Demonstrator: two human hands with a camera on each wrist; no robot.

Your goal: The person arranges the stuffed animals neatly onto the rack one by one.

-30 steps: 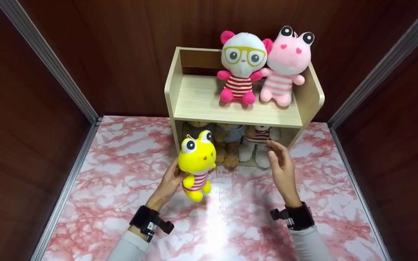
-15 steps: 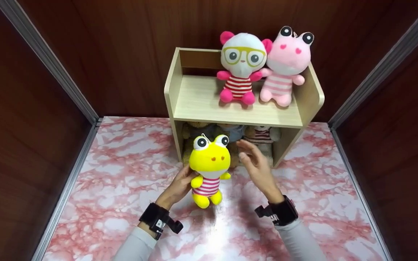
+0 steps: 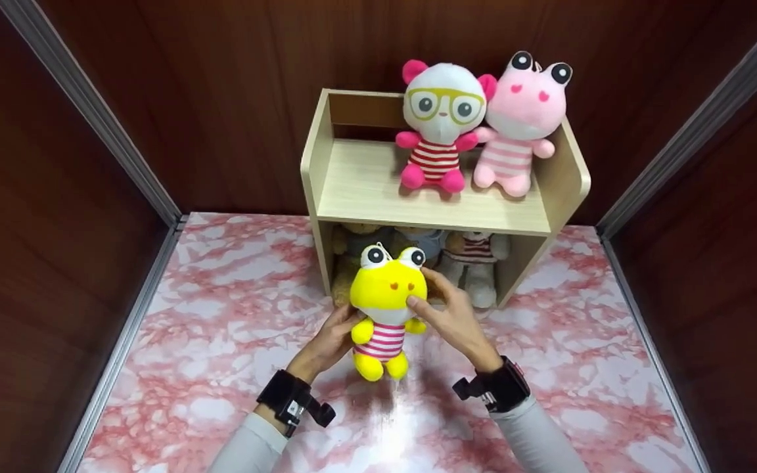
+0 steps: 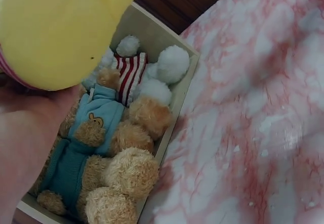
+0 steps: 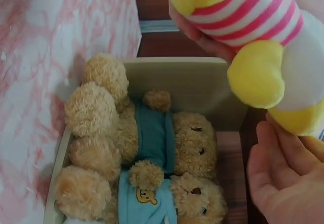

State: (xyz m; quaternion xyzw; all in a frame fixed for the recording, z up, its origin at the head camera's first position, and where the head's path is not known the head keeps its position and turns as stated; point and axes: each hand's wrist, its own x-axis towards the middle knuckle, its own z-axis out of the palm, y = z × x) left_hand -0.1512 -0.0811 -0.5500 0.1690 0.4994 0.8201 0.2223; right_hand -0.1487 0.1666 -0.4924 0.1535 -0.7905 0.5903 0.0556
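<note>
A yellow frog plush toy (image 3: 386, 289) with a pink-and-white striped body is held upright in front of the small shelf in the head view. My left hand (image 3: 327, 339) grips it from the side and behind, its fingers partly hidden by the toy. On the other side, my right hand (image 3: 455, 322) pinches the edge of the head, thumb on the front and fingers behind. The right wrist view shows the toy's striped body (image 5: 253, 11) and my right hand (image 5: 286, 178) at its head. Close to the left wrist camera, the yellow plush (image 4: 55, 37) covers the upper left corner.
On the wooden shelf's (image 3: 365, 177) upper board sit a panda plush with glasses (image 3: 434, 161) and a pink frog plush (image 3: 526, 108). Below sit teddy bears, including one in teal (image 5: 154, 138), one in light blue (image 5: 147, 198) and a white one in stripes (image 4: 130, 77).
The left hand has moved the frog plush rightward and turned it to face the head camera. The right hand has come left from the lower shelf and now takes hold of the toy's head.
</note>
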